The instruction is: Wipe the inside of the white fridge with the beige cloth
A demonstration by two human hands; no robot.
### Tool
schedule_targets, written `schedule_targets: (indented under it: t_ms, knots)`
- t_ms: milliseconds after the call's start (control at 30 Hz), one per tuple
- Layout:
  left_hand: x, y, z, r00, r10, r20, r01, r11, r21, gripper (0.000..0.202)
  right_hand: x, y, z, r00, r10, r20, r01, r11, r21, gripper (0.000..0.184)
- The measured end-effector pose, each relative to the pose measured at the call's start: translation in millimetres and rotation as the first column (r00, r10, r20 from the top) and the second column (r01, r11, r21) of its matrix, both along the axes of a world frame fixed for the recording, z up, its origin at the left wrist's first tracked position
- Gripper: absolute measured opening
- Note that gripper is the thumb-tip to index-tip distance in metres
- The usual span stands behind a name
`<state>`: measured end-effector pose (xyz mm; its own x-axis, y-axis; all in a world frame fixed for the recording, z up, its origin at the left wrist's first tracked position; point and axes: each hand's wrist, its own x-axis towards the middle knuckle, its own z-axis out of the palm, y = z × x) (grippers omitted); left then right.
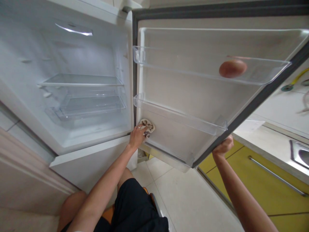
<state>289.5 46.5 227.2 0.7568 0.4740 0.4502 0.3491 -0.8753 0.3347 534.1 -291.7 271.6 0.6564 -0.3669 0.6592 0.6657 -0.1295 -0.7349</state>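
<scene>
Your black shorts (135, 206) and bare knees sit lowest in view, over pale floor tiles (193, 199).

Left hand (137, 137): fingers curled down over a crumpled pale cloth (149, 124) with dark markings, pressing it against the inner liner of the open white refrigerator door (183, 96). The cloth sits at your fingertips on the hinge side, just under the near end of the lower clear plastic door shelf (181, 117).

Right hand (223, 146): wrapped around the door's dark outer edge near its bottom corner, with nothing else in it.

Upper clear plastic door shelf (193, 62) carries one brown egg (232, 68), well apart from both hands.

The liner below the lower shelf runs bare from the cloth toward your right hand.

Inside the refrigerator, left of the hinge: a glass shelf (82, 80) above a clear drawer (89, 108).

The door's free edge stands close to the pale counter (265, 141), which has yellow cabinet fronts (265, 180) below and a steel sink (300, 154) set in it.
</scene>
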Motion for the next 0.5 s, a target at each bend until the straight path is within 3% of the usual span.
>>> schedule_targets:
  t_ms: [100, 267, 400, 500]
  knots:
    - [-12, -3, -8.9, 0.969, 0.07, 0.238, -0.062, 0.997, -0.044, 0.063, 2, 0, 0.2, 1.0, -0.005, -0.004, 0.005, 1.0, 0.001, 0.041]
    - [-53, -4, -21.3, 0.816, 0.149, 0.558, -0.109, 0.988, -0.105, 0.063, 15, 1, -1.9, 1.0, 0.009, -0.013, -0.009, 1.0, -0.009, 0.047]
    - [-96, -6, -17.3, 0.682, 0.159, 0.714, -0.133, 0.987, -0.092, 0.06, 24, -2, -4.6, 0.998, 0.04, -0.041, -0.042, 0.998, -0.055, 0.047]
    - [-123, -12, -9.9, 0.626, 0.139, 0.767, -0.126, 0.989, -0.077, 0.057, 23, -9, -9.3, 0.992, 0.077, -0.098, -0.09, 0.987, -0.131, 0.051]
